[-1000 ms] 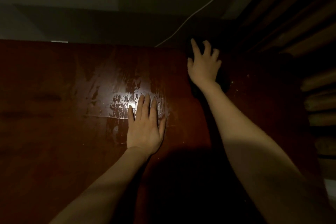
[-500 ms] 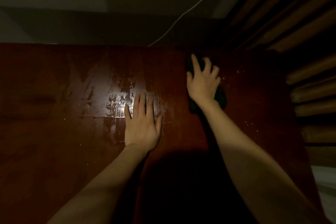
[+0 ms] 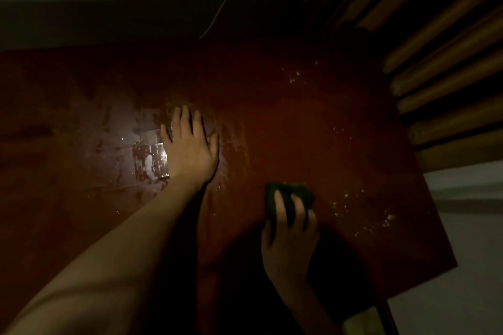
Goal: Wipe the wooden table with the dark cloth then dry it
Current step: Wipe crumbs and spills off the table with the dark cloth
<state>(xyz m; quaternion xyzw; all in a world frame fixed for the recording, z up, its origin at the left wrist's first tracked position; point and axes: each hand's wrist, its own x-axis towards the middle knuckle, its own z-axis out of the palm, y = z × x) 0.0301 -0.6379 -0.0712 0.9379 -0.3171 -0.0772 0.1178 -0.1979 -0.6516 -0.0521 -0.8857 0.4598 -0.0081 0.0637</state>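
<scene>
Wooden table [image 3: 299,122] reddish-brown, smooth, glossy where wet, streaked water film [image 3: 148,155] reflecting light beside left hand [image 3: 190,149], scattered droplets [image 3: 362,207] toward right edge, dark cloth [image 3: 288,196] matt, soft, green-tinged, under right hand [image 3: 290,242] fingers

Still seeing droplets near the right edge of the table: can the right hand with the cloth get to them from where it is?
Probably yes. The right hand presses the dark cloth just left of the droplets, with only bare wooden table between them.
</scene>
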